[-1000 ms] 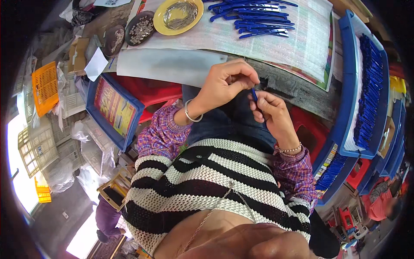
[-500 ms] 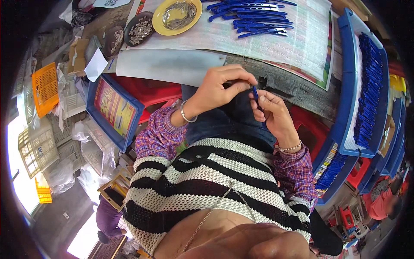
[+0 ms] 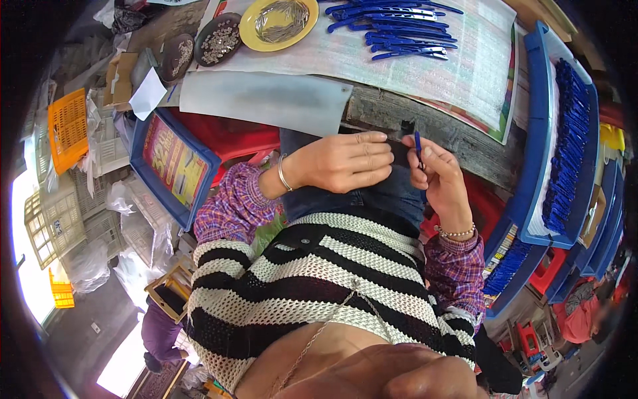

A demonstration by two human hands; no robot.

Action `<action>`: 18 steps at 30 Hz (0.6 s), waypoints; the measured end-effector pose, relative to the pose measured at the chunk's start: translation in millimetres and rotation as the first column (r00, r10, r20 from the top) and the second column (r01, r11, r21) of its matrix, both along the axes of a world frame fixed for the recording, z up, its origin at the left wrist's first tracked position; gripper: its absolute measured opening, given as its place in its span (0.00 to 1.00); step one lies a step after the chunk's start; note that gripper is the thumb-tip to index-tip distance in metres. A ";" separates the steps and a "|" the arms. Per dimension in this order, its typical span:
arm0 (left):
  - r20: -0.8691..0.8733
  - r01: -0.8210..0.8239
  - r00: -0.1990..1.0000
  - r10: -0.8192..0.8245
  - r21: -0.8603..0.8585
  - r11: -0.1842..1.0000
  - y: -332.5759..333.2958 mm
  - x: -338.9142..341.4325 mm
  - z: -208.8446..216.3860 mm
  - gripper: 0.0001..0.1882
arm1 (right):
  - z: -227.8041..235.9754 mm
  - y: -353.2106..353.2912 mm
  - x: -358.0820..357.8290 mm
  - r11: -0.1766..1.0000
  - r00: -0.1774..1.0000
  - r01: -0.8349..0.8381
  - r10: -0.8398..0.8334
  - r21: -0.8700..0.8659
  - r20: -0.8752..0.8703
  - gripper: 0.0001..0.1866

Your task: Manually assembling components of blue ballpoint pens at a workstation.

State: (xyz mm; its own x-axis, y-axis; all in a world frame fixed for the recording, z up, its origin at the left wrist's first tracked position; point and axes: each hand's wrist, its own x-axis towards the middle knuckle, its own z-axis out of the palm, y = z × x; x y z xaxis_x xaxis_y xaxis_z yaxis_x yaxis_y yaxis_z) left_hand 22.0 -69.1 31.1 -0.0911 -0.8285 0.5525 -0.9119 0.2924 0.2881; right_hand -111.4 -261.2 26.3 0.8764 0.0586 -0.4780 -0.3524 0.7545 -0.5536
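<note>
Between the thumb and fingers of my right hand [image 3: 440,171] stands a slim blue hair clip [image 3: 418,143], held upright over my lap close to the table edge. To its left, my left hand [image 3: 347,161] is turned back-up with its fingers curled together, and their tips are hidden. Whether anything is inside it does not show. On the table lies a pile of blue hair clips [image 3: 405,30], some with silvery metal parts. A yellow plate [image 3: 250,34] holds thin metal strips. Beside it, two dark bowls [image 3: 234,18] [image 3: 174,74] contain small metal pieces.
A pale sheet [image 3: 266,100] overhangs the wooden table's edge [image 3: 458,136]. At right, a blue tray [image 3: 535,86] is full of blue clips [image 3: 568,149]. A blue bin [image 3: 176,123] stands left beside a red stool [image 3: 249,138]. Another person [image 3: 159,332] is at lower left.
My hands have come apart. The left hand has dropped away from the clip and turned back-up, while the right hand has shifted slightly right, still holding the hair clip.
</note>
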 end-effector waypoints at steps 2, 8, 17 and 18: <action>0.050 0.102 0.994 -0.101 -0.025 0.994 0.3 0.2 1.3 0.09 | -1.0 2.7 -1.4 0.997 1.000 -0.020 0.020 0.069 0.007 0.19; 0.064 0.135 0.989 -0.132 -0.033 0.990 0.6 0.2 -0.7 0.08 | -0.2 9.1 -4.9 0.975 0.996 -0.084 0.078 0.208 0.038 0.25; 0.060 0.133 0.990 -0.129 -0.056 0.990 -0.9 -3.3 -10.0 0.08 | -1.8 10.2 -6.2 0.974 0.992 -0.117 0.105 0.194 0.069 0.27; 0.068 0.130 0.990 -0.126 -0.067 0.989 -1.4 -4.2 -12.8 0.09 | -1.4 10.1 -6.1 0.976 0.990 -0.135 0.124 0.172 0.072 0.27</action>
State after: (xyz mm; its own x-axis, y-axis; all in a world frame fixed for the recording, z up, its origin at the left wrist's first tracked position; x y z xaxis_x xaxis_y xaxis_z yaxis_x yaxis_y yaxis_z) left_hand 17.8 -70.5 18.3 -0.2302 -0.7668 0.5992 -0.8814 0.4253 0.2056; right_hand -117.5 -251.1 24.9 0.8827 0.2516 -0.3968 -0.4234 0.7922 -0.4395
